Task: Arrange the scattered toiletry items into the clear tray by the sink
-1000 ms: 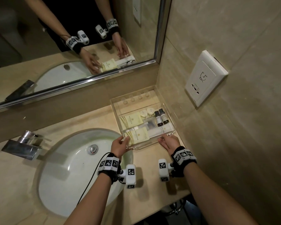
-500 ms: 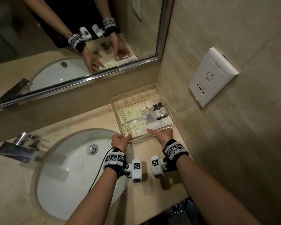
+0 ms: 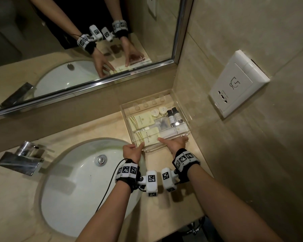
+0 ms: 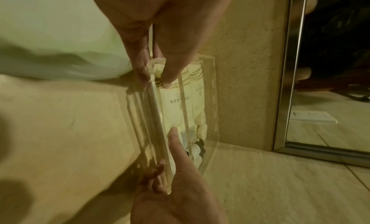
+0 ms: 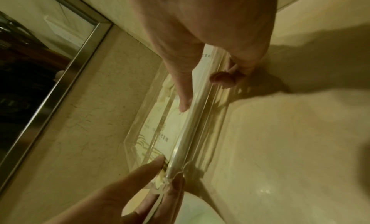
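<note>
Beige marble counter (image 3: 98,131), white sink (image 3: 73,186)

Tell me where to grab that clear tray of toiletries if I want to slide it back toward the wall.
Take the clear tray by its near rim, from the sink-front side, one hand toward each near corner, as the left hand and right hand do: thumbs inside the wall, fingers outside. The far and right sides sit close to walls, so the near edge is probably easiest to reach.

Clear tray (image 3: 182,109) w/ sachets (image 3: 141,122), bottles (image 3: 172,116), flat in counter corner.
</note>
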The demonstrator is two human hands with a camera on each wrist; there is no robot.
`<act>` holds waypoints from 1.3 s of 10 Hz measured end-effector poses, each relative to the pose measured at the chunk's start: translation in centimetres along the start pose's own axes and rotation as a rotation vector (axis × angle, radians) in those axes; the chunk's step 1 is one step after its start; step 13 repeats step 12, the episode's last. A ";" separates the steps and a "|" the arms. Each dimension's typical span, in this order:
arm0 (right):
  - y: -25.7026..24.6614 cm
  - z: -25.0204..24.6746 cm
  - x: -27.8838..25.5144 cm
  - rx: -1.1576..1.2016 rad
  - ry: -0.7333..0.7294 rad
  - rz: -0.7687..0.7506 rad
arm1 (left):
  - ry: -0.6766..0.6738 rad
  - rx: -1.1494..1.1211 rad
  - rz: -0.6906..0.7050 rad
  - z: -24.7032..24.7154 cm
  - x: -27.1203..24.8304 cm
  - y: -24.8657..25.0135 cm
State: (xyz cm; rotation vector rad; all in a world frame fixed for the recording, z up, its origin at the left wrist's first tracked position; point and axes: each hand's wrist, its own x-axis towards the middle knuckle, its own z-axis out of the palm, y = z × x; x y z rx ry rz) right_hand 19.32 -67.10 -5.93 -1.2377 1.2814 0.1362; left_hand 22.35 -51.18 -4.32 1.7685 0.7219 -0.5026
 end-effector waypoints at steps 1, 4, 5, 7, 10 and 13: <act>-0.7 -0.2 -0.2 0.065 -0.053 -0.035 | 0.007 -0.054 -0.034 0.2 0.1 0.3; 0.7 -2.7 -0.9 0.248 -0.050 -0.049 | -0.157 -0.332 -0.215 -0.2 -2.2 0.0; 0.1 -3.4 -1.4 0.266 -0.077 -0.037 | -0.159 -0.474 -0.263 -0.4 -2.5 0.3; -1.6 -3.1 -2.2 0.349 -0.139 -0.037 | -0.186 -0.696 -0.303 -0.7 -2.4 1.3; -3.8 -2.7 -2.2 0.402 -0.215 -0.059 | -0.224 -0.805 -0.352 -1.2 -3.4 2.5; -3.8 -3.6 -4.2 0.251 -0.258 -0.068 | -0.205 -0.671 -0.302 -2.9 -4.4 2.5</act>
